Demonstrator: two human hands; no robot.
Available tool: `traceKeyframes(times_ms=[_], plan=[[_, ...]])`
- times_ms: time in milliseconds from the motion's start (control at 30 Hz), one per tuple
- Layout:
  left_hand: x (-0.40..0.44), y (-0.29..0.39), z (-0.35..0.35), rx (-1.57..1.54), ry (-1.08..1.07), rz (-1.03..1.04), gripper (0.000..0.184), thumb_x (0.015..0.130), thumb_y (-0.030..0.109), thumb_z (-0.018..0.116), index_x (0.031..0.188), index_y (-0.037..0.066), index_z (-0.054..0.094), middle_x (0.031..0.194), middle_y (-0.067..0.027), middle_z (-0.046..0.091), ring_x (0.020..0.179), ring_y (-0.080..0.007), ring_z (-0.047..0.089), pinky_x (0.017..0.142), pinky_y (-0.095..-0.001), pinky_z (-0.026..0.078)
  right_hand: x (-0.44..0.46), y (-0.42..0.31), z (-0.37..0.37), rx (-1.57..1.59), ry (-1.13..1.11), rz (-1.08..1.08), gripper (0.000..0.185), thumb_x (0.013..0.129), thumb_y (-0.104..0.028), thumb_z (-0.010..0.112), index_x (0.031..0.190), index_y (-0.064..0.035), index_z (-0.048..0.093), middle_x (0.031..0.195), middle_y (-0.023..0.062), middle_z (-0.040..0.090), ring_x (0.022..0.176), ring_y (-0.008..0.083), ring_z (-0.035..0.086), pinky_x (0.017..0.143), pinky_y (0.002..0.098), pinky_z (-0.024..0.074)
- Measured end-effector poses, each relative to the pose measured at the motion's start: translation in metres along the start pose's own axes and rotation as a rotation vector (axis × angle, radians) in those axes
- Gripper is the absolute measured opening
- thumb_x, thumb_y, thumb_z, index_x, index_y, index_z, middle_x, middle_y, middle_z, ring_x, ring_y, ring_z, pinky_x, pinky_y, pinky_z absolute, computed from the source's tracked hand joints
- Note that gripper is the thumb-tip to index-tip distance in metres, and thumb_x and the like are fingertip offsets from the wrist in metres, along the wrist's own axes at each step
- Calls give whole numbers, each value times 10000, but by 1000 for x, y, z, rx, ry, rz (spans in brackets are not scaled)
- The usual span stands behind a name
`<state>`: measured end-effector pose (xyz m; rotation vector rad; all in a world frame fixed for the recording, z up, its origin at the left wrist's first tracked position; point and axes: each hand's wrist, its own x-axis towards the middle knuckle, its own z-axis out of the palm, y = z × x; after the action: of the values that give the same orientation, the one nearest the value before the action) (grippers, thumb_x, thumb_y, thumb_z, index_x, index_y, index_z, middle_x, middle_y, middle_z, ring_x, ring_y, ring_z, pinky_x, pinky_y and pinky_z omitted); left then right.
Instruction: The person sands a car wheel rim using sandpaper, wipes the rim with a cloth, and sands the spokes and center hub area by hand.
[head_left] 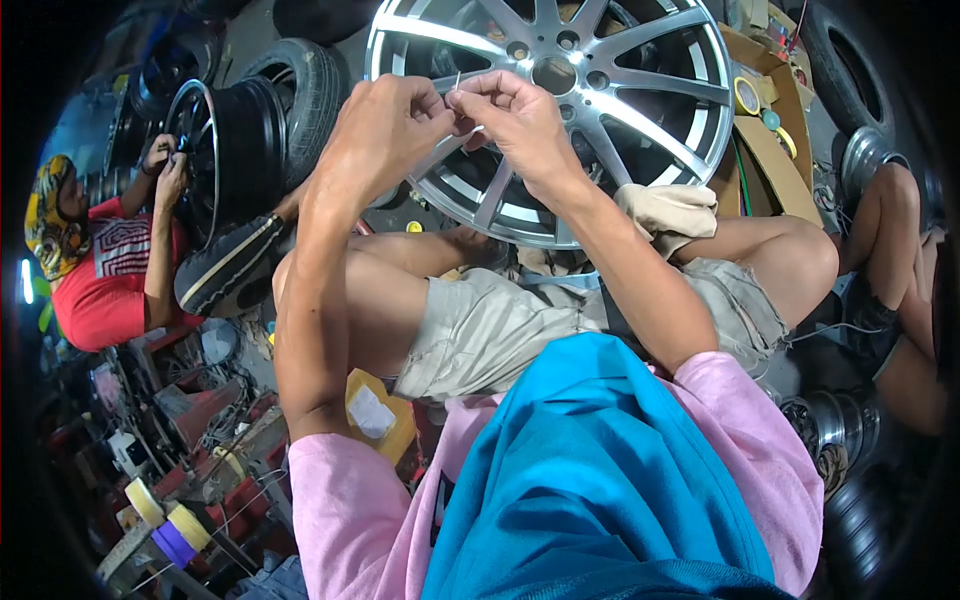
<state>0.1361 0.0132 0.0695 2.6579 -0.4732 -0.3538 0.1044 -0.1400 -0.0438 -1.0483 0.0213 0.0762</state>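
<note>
My left hand [385, 130] and my right hand [520, 125] meet over the left part of a silver multi-spoke wheel rim [640, 75]. Between their pinched fingertips is a thin pale strip [458, 82], too small to identify; one end points up and another bit shows below the right fingers. Both hands have their fingers closed. The rim lies in front of my crossed legs, its hub hole and bolt holes right of my hands. A beige cloth [668, 212] rests on my leg beside the rim's lower edge.
At the left a person in a red shirt [105, 290] works at a black rim [245, 140] near a tire [310, 100]. Right of my rim stands a cardboard box [770, 170] with tape rolls. Another person's leg [885, 220] is far right. Tape rolls [185, 525] sit lower left.
</note>
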Motion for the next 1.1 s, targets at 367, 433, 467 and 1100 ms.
traceKeyframes(times_ms=[367,433,467,1100], plan=[[-45,-107,-48,-101,287,-145,227,950,194,736,997,-28,750,754,-35,673,683,-73,563,640,-263,484,-46,-4,-35,-428,-121,205,230,1013,-231,735,1090,-14,738,962,59,749,810,118,708,716,263,580],[-67,-156,-13,-224,263,-302,240,979,212,748,1004,-26,750,793,-6,693,717,-64,591,674,-250,506,-58,-12,-57,-583,-98,236,237,1019,-238,730,1112,-19,734,1009,58,741,865,133,718,755,265,585],[-76,-167,10,-207,315,-359,179,909,147,761,961,-25,772,806,-118,758,702,-150,690,675,-326,549,-61,-18,-70,-630,-90,238,243,1022,-242,731,1124,-22,732,1032,53,735,901,139,721,775,262,586],[-171,-276,351,-415,50,-1067,366,854,330,753,1041,19,798,1140,-278,746,1108,-440,720,982,-493,575,-64,-13,-54,-981,-176,232,154,1066,-122,663,1126,11,714,892,-9,682,811,52,618,764,230,537]])
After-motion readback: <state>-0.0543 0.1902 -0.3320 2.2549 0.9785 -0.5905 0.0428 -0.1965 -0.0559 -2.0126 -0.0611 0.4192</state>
